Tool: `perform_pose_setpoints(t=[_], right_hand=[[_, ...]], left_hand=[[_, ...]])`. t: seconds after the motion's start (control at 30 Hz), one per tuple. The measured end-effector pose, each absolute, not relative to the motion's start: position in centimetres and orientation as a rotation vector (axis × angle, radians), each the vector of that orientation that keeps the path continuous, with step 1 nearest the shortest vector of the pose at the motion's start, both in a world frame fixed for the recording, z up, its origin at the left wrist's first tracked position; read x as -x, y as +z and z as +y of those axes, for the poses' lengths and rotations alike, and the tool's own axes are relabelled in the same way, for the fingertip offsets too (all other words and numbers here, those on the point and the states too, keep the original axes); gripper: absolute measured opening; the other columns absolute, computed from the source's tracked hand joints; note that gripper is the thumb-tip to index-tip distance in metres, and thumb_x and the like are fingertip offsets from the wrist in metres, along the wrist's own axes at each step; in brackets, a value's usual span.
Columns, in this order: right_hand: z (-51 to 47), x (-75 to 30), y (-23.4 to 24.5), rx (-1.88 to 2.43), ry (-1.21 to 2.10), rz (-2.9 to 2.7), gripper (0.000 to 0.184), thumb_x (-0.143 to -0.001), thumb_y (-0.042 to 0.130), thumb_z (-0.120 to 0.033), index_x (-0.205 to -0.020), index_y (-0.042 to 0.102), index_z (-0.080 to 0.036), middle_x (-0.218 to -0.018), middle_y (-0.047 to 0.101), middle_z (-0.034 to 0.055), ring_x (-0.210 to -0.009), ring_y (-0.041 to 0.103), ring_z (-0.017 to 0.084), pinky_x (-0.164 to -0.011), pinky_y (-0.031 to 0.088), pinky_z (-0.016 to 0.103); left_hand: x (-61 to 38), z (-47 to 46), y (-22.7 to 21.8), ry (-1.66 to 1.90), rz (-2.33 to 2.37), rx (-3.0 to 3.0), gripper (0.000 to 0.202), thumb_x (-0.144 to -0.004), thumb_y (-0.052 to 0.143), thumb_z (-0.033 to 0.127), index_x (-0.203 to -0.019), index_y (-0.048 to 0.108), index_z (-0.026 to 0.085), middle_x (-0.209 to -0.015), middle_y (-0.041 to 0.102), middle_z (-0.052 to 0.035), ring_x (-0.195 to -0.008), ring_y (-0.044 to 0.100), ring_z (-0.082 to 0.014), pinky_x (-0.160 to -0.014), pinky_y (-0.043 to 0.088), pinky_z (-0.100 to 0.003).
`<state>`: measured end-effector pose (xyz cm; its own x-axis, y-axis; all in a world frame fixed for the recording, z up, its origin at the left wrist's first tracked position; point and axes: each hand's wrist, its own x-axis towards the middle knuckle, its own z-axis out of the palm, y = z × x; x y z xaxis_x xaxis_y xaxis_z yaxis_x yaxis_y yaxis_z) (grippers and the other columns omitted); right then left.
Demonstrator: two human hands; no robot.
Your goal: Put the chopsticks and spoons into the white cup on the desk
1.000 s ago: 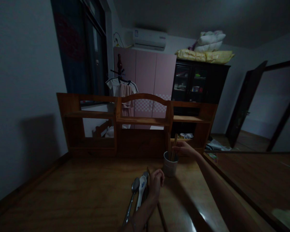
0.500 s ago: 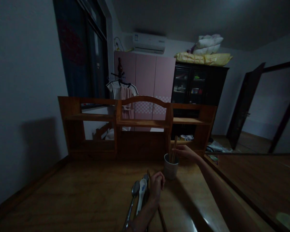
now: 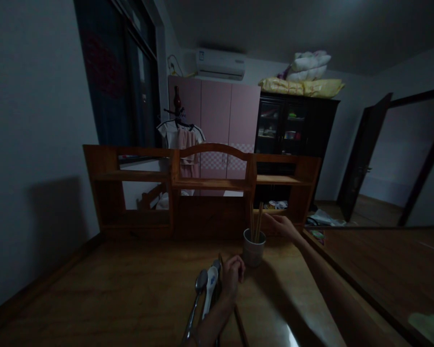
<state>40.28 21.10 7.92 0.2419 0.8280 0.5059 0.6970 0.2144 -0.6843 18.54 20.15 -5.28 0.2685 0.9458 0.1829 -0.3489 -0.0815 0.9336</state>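
A light cup (image 3: 253, 251) stands on the desk, holding upright chopsticks (image 3: 257, 222) that lean slightly apart. My right hand (image 3: 281, 226) is just right of the chopstick tops, fingers stretched toward them, a small gap between, nothing in it. My left hand (image 3: 233, 274) is in front of the cup, its fingers curled in with nothing seen in them. Under and beside that hand and forearm lie a metal spoon (image 3: 201, 281), a white spoon with a blue pattern (image 3: 211, 279) and a chopstick (image 3: 240, 325). Part of another utensil (image 3: 216, 263) shows behind the white spoon, mostly hidden.
A wooden shelf unit (image 3: 211, 184) rises along the desk's back edge, close behind the cup. The desk top (image 3: 104, 294) stretches left to the white wall (image 3: 32, 144). Beyond stand a pink wardrobe (image 3: 216, 111), a dark cabinet (image 3: 321, 130) and an open door (image 3: 363, 159).
My right hand has let go of the chopsticks in the cup and drawn slightly to the right. My left hand keeps its place by the spoons. The view has shifted slightly.
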Motion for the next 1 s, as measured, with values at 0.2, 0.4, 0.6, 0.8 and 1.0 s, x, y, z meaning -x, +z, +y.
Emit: perform_pose_setpoints(t=[0.2, 0.4, 0.6, 0.8, 1.0], right_hand=[[15.2, -36.5, 10.0, 1.417, -0.110, -1.477, 0.039, -0.091, 0.045, -0.048, -0.086, 0.064, -0.015, -0.076, 0.064, 0.0034, -0.070, 0.058, 0.017, -0.062, 0.039, 0.025], [10.6, -30.8, 8.8, 1.318, -0.108, -1.750, 0.025, -0.095, 0.043, -0.031, -0.080, 0.058, -0.018, -0.078, 0.059, 0.0031, -0.069, 0.056, 0.015, -0.064, 0.042, 0.024], [8.4, -27.7, -0.2, 1.454, 0.008, -2.032, 0.015, -0.087, 0.049, -0.014, -0.078, 0.059, -0.018, -0.086, 0.064, 0.0045, -0.068, 0.062, 0.013, -0.060, 0.047, 0.020], [9.2, -25.7, -4.5, 1.100, -0.521, -2.437, 0.040, -0.084, 0.062, -0.032, -0.120, 0.051, -0.019, -0.110, 0.067, 0.0076, -0.083, 0.064, 0.021, -0.063, 0.050, 0.026], [12.5, -24.6, -5.8, 0.970, -0.792, -2.482, 0.019, -0.084, 0.061, -0.036, -0.093, 0.055, -0.020, -0.095, 0.069, 0.0013, -0.074, 0.061, 0.020, -0.051, 0.043, 0.029]], left_hand=[[-18.2, 18.6, -4.1, 1.230, 0.691, -1.190, 0.025, -0.081, 0.042, 0.034, -0.061, 0.047, 0.018, -0.053, 0.042, 0.0037, -0.044, 0.036, -0.0092, -0.042, 0.023, -0.021], [-17.3, 17.4, -1.0, 1.306, 0.656, -1.313, 0.035, -0.089, 0.043, 0.043, -0.064, 0.048, 0.018, -0.058, 0.041, 0.0038, -0.051, 0.036, -0.0094, -0.047, 0.027, -0.021], [-11.3, 21.2, 1.6, 1.329, 0.665, -1.464, 0.040, -0.091, 0.036, 0.046, -0.068, 0.050, 0.018, -0.061, 0.045, 0.0022, -0.056, 0.041, -0.0117, -0.051, 0.032, -0.021], [-3.5, 24.5, -0.3, 1.374, 1.064, -1.924, 0.037, -0.091, 0.036, 0.044, -0.067, 0.049, 0.019, -0.062, 0.044, 0.0027, -0.059, 0.042, -0.0131, -0.056, 0.032, -0.022], [-1.8, 24.9, -1.9, 1.372, 1.391, -2.157, 0.033, -0.092, 0.036, 0.042, -0.073, 0.052, 0.021, -0.069, 0.056, 0.0004, -0.066, 0.053, -0.0161, -0.064, 0.036, -0.024]])
